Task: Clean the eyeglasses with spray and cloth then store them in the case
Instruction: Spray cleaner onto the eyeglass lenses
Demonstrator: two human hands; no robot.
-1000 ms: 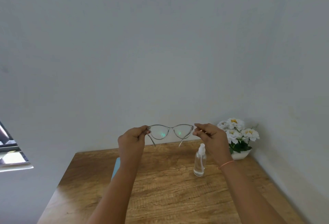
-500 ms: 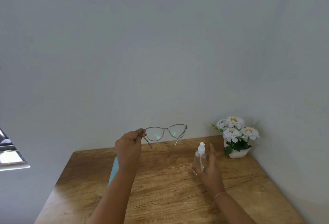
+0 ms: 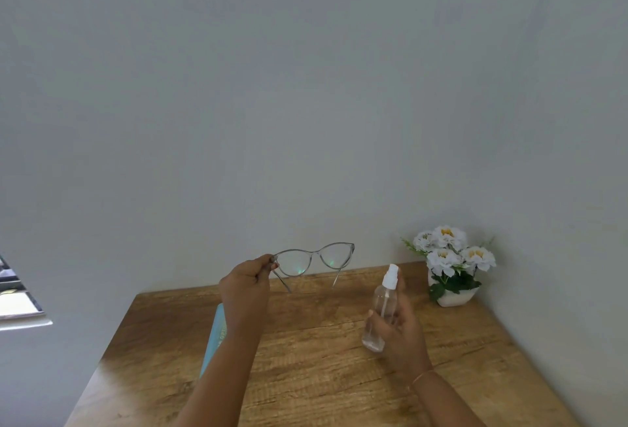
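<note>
My left hand (image 3: 245, 285) pinches the clear-framed eyeglasses (image 3: 314, 259) by their left hinge and holds them up above the far side of the table, temples unfolded. My right hand (image 3: 397, 328) is wrapped around a clear spray bottle (image 3: 382, 307) with a white nozzle, to the right of the glasses and lower. A light blue item (image 3: 214, 335), cloth or case I cannot tell, lies on the table mostly hidden behind my left forearm.
The wooden table (image 3: 323, 375) stands against a grey wall corner. A white pot of white flowers (image 3: 448, 263) sits at the table's far right corner. A window edge (image 3: 17, 294) shows at the left.
My right hand let go of the glasses' right side, dropped to the spray bottle and closed around it. My left hand keeps the glasses, now shifted slightly left.
</note>
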